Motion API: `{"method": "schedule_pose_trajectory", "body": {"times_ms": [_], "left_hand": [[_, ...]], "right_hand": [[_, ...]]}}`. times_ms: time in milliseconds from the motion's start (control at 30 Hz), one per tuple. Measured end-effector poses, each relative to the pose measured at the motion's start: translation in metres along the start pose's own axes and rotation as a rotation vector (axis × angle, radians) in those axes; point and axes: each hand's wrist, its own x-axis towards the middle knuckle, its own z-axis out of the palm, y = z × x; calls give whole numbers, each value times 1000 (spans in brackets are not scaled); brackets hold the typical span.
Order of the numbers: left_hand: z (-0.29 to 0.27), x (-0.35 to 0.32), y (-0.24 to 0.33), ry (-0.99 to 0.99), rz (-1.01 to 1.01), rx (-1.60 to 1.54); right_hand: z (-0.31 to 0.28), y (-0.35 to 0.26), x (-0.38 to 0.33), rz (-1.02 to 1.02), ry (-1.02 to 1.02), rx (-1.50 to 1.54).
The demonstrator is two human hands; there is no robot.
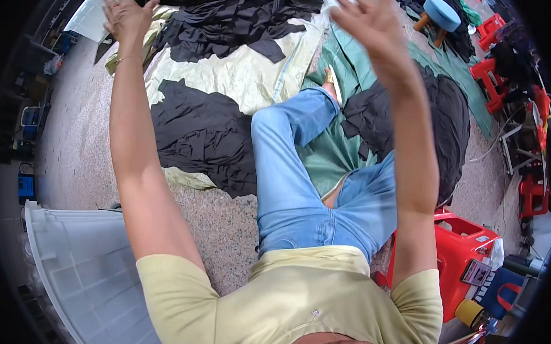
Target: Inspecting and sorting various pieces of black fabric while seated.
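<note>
Both my arms are raised and stretched forward to the top of the view. My left hand [127, 19] has its fingers spread and holds nothing, with a dark shape at the top edge just beside it. Slightly smeared by motion, my right hand [367, 17] also has its fingers apart, and part of it is cut off by the top edge. Between and beyond the hands lies a heap of black cloth [222, 25] on a cream sheet [229, 76]. Another black cloth pile [204, 135] lies left of my legs, and a third black heap [446, 117] lies to the right.
Green sheeting [327, 161] covers the floor under my legs. A large white plastic bin [90, 263] stands at lower left. To the right are a red plastic stool [466, 232], a blue-topped stool [442, 13] and several more red stools [491, 82].
</note>
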Motion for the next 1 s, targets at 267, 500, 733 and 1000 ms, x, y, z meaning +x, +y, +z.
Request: {"method": "schedule_pose_trajectory", "body": {"times_ms": [267,500,733,1000], "left_hand": [[36,-174,-165,-114,-269,1248],[113,-448,-202,-1009,-819,1233],[155,-488,-239,-546,-585,1049],[88,-410,-304,28,-1526,958]], "right_hand": [[32,57,-165,785,31,-947],[71,-20,-373,1567,-192,-1061],[102,2,-358,1746,-94,-910],[105,-1,-376,1835,-72,-934]]}}
